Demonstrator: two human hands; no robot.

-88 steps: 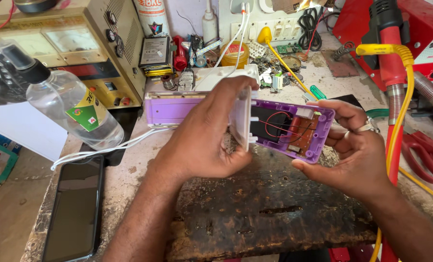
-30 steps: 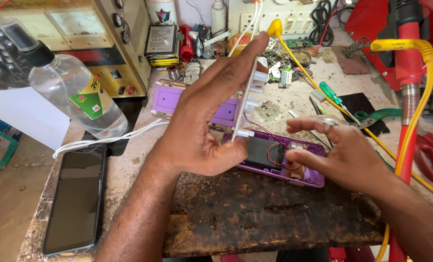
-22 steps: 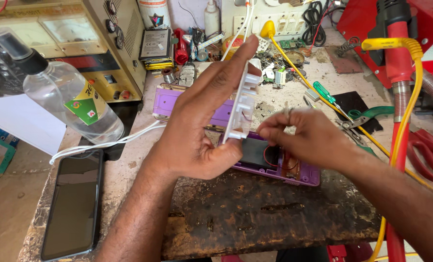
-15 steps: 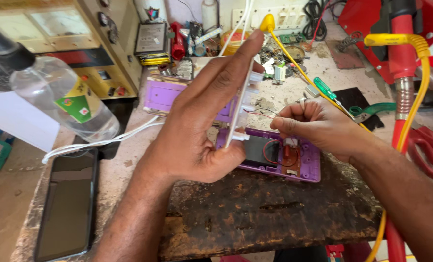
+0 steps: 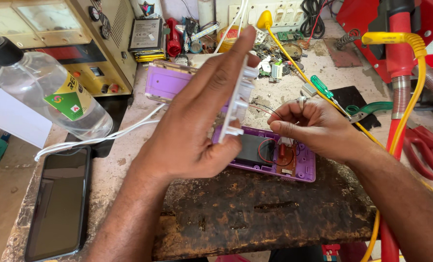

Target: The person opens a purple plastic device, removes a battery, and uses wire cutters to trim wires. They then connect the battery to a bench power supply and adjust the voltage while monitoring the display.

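My left hand (image 5: 192, 136) grips a white flat panel (image 5: 237, 104) and holds it upright on its edge above an open purple case (image 5: 301, 170). The case lies on a dark worn wooden block (image 5: 255, 208) and shows a black part, red wires and a small brown circuit board (image 5: 285, 154). Just above that board, my right hand (image 5: 318, 127) has its fingertips pinched on thin wires (image 5: 261, 105) that run from the panel. The case's other purple half (image 5: 164, 81) lies behind my left hand.
A clear plastic bottle (image 5: 56, 94) lies at the left, with a dark phone (image 5: 58, 199) and a white cable (image 5: 95, 139) below it. A green screwdriver (image 5: 321, 87), green-handled pliers (image 5: 372, 108), a yellow hose (image 5: 410, 92) and red tools (image 5: 427, 153) crowd the right.
My right hand came off the case's right end and now pinches wires over the board. My left hand has tipped the white panel upright, and the case rests on the block.
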